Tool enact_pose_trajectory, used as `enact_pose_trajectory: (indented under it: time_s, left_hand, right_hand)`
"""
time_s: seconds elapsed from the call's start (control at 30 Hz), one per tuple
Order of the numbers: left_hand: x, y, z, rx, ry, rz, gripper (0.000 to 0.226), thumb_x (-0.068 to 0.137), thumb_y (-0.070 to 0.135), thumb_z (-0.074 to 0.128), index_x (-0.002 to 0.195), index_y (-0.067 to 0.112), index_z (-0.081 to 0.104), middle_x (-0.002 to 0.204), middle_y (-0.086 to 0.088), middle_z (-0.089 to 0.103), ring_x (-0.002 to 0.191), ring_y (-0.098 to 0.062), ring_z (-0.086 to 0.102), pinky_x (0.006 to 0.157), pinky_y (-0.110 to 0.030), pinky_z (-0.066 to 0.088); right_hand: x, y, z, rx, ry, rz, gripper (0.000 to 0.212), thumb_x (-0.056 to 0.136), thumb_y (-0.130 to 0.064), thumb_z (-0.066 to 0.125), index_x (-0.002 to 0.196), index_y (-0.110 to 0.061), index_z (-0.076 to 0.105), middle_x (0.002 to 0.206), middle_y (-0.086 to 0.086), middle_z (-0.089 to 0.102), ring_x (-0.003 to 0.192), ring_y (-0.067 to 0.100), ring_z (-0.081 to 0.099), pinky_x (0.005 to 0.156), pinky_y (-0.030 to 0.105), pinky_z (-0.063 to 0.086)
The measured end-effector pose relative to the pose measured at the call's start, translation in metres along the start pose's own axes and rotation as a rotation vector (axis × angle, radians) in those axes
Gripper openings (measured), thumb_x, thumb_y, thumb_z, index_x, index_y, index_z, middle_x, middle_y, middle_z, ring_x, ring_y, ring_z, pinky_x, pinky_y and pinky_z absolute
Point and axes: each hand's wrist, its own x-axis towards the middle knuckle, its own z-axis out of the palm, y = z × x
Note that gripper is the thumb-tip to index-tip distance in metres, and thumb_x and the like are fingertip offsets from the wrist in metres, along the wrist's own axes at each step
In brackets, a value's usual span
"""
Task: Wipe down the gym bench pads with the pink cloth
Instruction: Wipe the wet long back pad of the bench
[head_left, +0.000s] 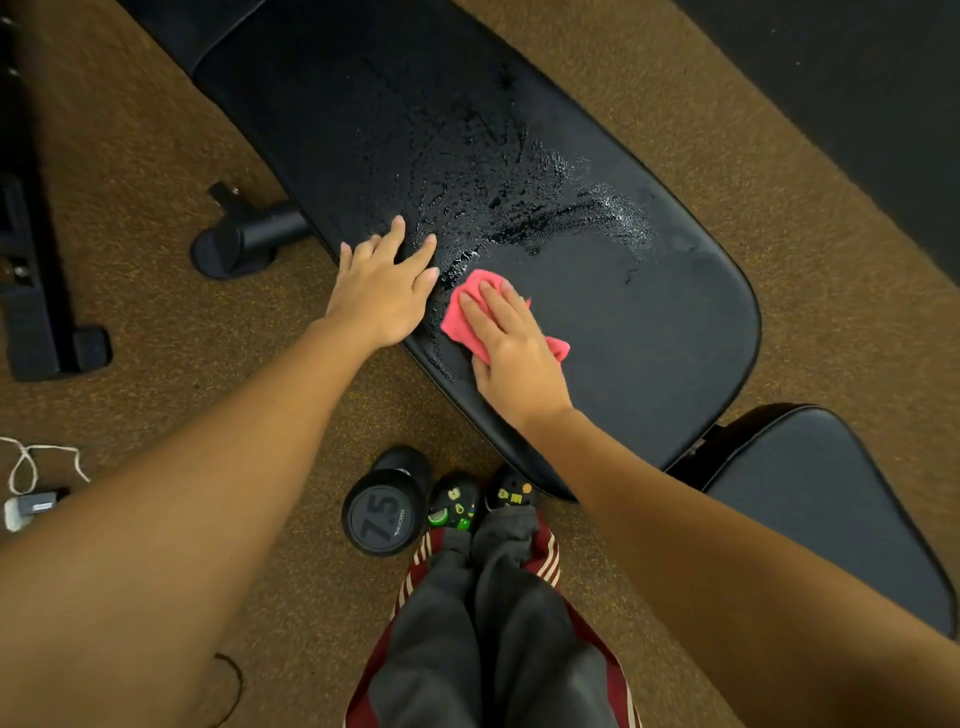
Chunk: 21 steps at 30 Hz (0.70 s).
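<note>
**Cloth, pink and crumpled, pressed under the right hand on a long black vinyl bench pad**

The cloth lies just below the centre of the frame, near the lower-left edge of the bench pad. It is bunched into a small soft wad, with one corner poking out to the right of the palm. The right hand lies flat on it, fingers straight and close together, pressing rather than grasping.

The left hand rests just to the left, palm down on the pad's edge. Its fingers are straight and slightly spread, holding nothing, and its thumb comes close to the cloth.

The bench pad runs diagonally from the upper left to the right of centre and ends in a rounded corner. Its surface is matt and faintly grained. A broad patch of glistening droplets and swirled wet streaks reaches from just above the hands toward the upper centre. The area right of the cloth looks dull and dry.

A smaller black vinyl seat pad sits at the lower right, separated from the long pad by a narrow gap.

A black round-ended dumbbell lies on the brown speckled floor at bottom centre, just left of the person's black clogs. Its end face bears a large "7.5". The small word beside the number is too small to read with certainty.
</note>
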Motion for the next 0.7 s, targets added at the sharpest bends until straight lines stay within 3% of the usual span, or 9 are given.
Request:
enact_pose_trajectory:
  time_s: [0.1,0.17,0.23,0.27,0.37,0.47,0.6,0.7]
  left_hand:
    - [-0.004,0.002,0.001,-0.137,0.06,-0.021,0.047,0.101,0.038,0.022,0.147,0.026,0.026,0.158,-0.006,0.009,0.145,-0.025,0.01,0.117,-0.044,-0.003]
    - [-0.013,0.004,0.004,-0.283,0.2,0.01,0.045,0.101,0.035,0.027,0.143,0.018,0.036,0.155,-0.007,0.021,0.144,-0.022,0.017,0.118,-0.041,0.001]
    - [-0.025,0.013,0.008,-0.424,0.34,0.073,0.045,0.099,0.034,0.034,0.137,0.013,0.046,0.149,-0.008,0.036,0.138,-0.02,0.031,0.117,-0.036,0.015]
    - [-0.03,0.019,0.008,-0.484,0.367,0.099,0.047,0.098,0.037,0.035,0.136,0.013,0.047,0.145,-0.007,0.04,0.135,-0.018,0.036,0.114,-0.032,0.023]
    - [-0.036,0.041,0.007,-0.764,0.28,0.099,0.052,0.096,0.04,0.041,0.143,0.019,0.034,0.144,0.0,0.04,0.129,-0.007,0.038,0.104,-0.019,0.029]
    - [-0.031,0.047,-0.002,-1.083,0.16,0.035,0.06,0.093,0.034,0.053,0.145,0.025,0.027,0.147,0.008,0.037,0.128,0.002,0.035,0.107,-0.019,0.028]
    - [-0.028,0.036,-0.012,-1.013,0.255,-0.038,0.052,0.089,0.024,0.06,0.138,0.024,0.042,0.135,0.007,0.052,0.122,-0.001,0.046,0.101,-0.013,0.033]
    - [-0.035,0.028,-0.013,-0.803,0.411,-0.09,0.044,0.089,0.02,0.058,0.132,0.023,0.049,0.13,0.003,0.057,0.116,-0.005,0.049,0.093,-0.01,0.033]
  right_hand:
    - [-0.004,-0.006,-0.001,0.17,-0.045,0.042,0.052,0.082,0.004,0.058,0.134,-0.001,0.049,0.143,0.021,0.042,0.137,0.037,0.032,0.116,0.038,0.015]
    - [-0.001,-0.014,-0.01,0.458,0.009,0.24,0.051,0.086,0.0,0.054,0.136,-0.01,0.049,0.139,0.017,0.048,0.129,0.031,0.045,0.114,0.036,0.029]
    - [0.01,-0.026,-0.022,0.719,0.122,0.493,0.047,0.089,-0.01,0.054,0.135,-0.02,0.05,0.126,0.011,0.06,0.108,0.026,0.062,0.099,0.036,0.047]
    - [0.017,-0.033,-0.03,0.806,0.14,0.587,0.045,0.09,-0.019,0.055,0.134,-0.023,0.051,0.123,0.007,0.063,0.106,0.02,0.062,0.097,0.035,0.048]
    - [0.037,-0.051,-0.051,1.329,0.07,0.737,0.051,0.089,-0.046,0.05,0.128,-0.015,0.057,0.119,0.004,0.063,0.115,0.02,0.057,0.105,0.041,0.042]
    - [0.043,-0.054,-0.067,1.711,0.008,0.761,0.06,0.097,-0.05,0.029,0.131,-0.005,0.05,0.113,0.008,0.06,0.113,0.022,0.055,0.103,0.038,0.041]
    - [0.044,-0.049,-0.074,1.785,-0.066,0.668,0.064,0.098,-0.052,0.024,0.136,-0.003,0.042,0.129,0.015,0.054,0.123,0.025,0.049,0.11,0.039,0.035]
    - [0.044,-0.04,-0.074,1.343,-0.05,0.639,0.047,0.1,-0.04,0.035,0.134,-0.01,0.048,0.129,0.01,0.057,0.121,0.019,0.053,0.107,0.032,0.038]
